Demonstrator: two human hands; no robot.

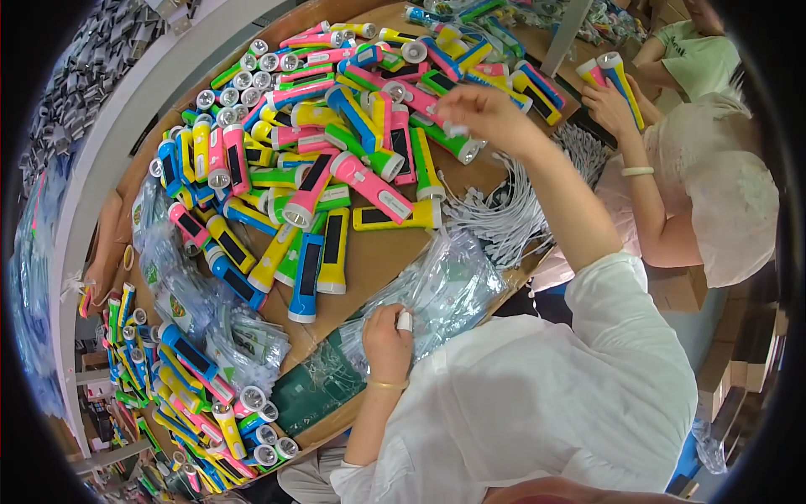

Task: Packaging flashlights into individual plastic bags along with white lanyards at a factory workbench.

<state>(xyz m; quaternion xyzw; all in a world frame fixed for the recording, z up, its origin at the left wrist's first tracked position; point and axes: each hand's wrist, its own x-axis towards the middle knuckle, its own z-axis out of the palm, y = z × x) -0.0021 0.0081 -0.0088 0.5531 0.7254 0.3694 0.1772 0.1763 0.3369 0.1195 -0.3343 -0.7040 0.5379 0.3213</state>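
Observation:
My left hand (388,346) lies at the near edge of a pile of clear plastic bags (445,281), its fingers curled in; whatever they hold is hidden. White wrapping covers one of its fingertips. My right hand (480,111) is raised over the right side of a heap of flashlights, smeared by motion, with something small and white at its fingers. Beneath it are a pink flashlight (420,99) and a green flashlight (449,139). A blue flashlight (306,277) with a dark panel lies nearest my left hand.
White cables (504,210) lie bundled right of the bags. More flashlights (197,370) and packaged bags (243,336) fill the left side. A green mat (306,395) lies near the front edge. At right, a co-worker's hand (611,105) holds flashlights; another arm (105,252) reaches in at left.

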